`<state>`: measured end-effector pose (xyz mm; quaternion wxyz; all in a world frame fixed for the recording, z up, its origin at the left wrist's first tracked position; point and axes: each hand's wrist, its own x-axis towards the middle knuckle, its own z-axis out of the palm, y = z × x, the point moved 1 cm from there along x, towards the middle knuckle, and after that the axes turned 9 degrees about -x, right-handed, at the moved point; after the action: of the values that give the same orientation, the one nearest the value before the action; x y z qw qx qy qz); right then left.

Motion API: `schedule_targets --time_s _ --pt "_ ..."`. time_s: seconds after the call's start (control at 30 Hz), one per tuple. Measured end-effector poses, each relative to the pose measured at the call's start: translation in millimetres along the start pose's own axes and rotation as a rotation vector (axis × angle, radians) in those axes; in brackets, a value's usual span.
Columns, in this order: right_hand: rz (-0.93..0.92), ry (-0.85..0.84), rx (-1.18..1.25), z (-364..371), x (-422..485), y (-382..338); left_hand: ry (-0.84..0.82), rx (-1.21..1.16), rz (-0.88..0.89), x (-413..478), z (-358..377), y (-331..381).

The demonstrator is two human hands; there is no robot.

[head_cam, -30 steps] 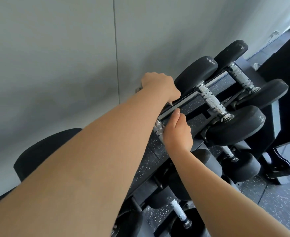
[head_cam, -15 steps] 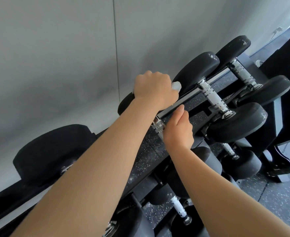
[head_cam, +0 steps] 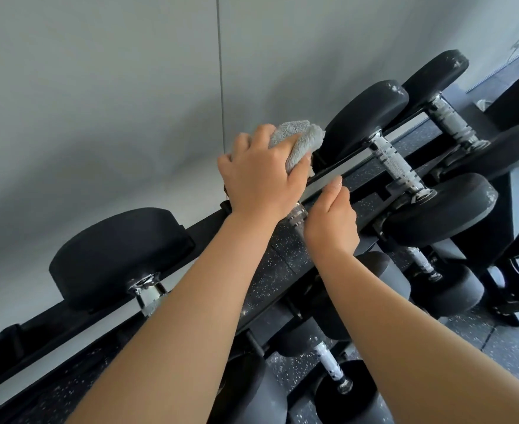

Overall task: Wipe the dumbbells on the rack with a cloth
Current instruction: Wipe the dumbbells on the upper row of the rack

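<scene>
Standing against a grey wall [head_cam: 99,87], the black rack [head_cam: 282,258] carries dumbbells [head_cam: 399,166] above a speckled floor [head_cam: 512,347]. At its back rail the left hand [head_cam: 261,175] clenches a grey cloth [head_cam: 295,139]; the right hand [head_cam: 331,223] curls round a knurled handle [head_cam: 297,214] just beside it.

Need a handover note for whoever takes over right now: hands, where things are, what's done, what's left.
Left hand: grips the grey cloth, bunched at the far end of a top-tier dumbbell whose head the hand hides.
Right hand: curled on that dumbbell's knurled handle, steadying it.
Rack: next dumbbell to the right shows pale scuffs on its head; the large dumbbell to the left and the lower-tier dumbbells are untouched by either hand.
Done: cannot tell which are already wiped.
Left: finish this one, then work along the top tier and the lower tier.
</scene>
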<state>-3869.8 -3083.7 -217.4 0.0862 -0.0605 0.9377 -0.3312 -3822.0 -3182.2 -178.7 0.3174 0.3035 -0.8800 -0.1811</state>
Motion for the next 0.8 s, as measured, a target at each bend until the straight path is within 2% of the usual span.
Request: schedule_targets --time_s 0.07,0.23,0.37,0.53,0.7,0.8 --pt "-0.007 -0.004 -0.004 0.1 0.5 -0.2 -0.118 -0.021 -0.062 15.8 -3.7 3.7" --pt "-0.008 -0.004 -0.013 0.9 1.2 0.9 -0.313 -0.298 -0.366 50.2 -8.7 -4.4" --pt "-0.007 0.005 -0.012 1.7 2.0 1.3 -0.136 -0.196 -0.272 35.9 -7.7 -0.5" --pt "-0.019 0.007 -0.006 1.5 1.4 1.8 0.096 -0.291 -0.208 8.2 -8.7 -3.0" --pt "-0.035 0.003 0.001 2.4 2.5 2.2 0.201 -0.400 -0.192 -10.6 -9.8 -3.4" --pt "-0.050 -0.020 0.015 2.1 2.9 1.9 0.180 -0.462 -0.215 -19.9 -12.1 -6.5"
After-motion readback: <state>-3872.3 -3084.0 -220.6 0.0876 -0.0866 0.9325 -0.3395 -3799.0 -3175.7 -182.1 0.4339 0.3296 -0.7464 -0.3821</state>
